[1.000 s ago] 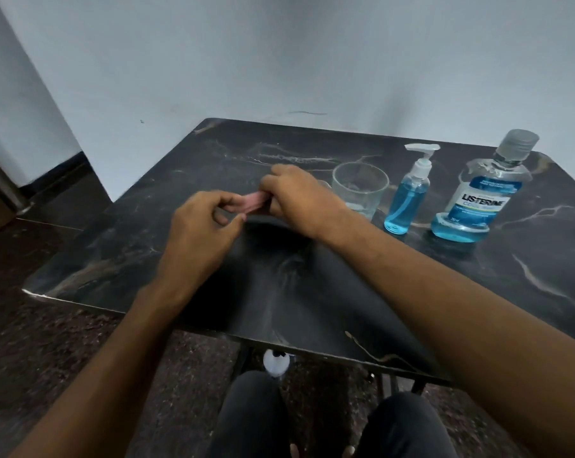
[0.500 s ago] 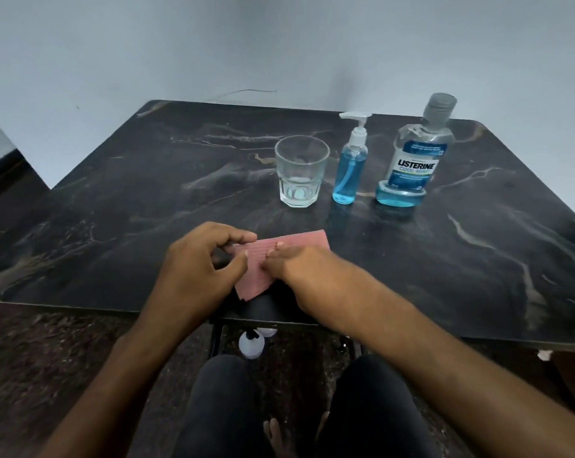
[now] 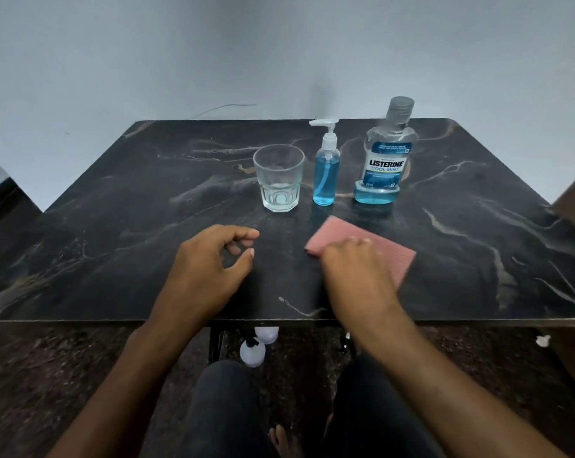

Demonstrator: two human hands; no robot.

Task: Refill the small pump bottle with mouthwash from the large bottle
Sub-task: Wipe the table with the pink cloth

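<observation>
Dark marbled counter against a pale wall. Our right hand presses a folded pink cloth flat, fingers extended; our left hand rests with fingers loosely curled, holding nothing. At 12 o'clock stand a glass tumbler, the small pump bottle and, at 1 o'clock, the capped Listerine bottle. We judge refilling not yet begun; next, unscrew the pump.
</observation>
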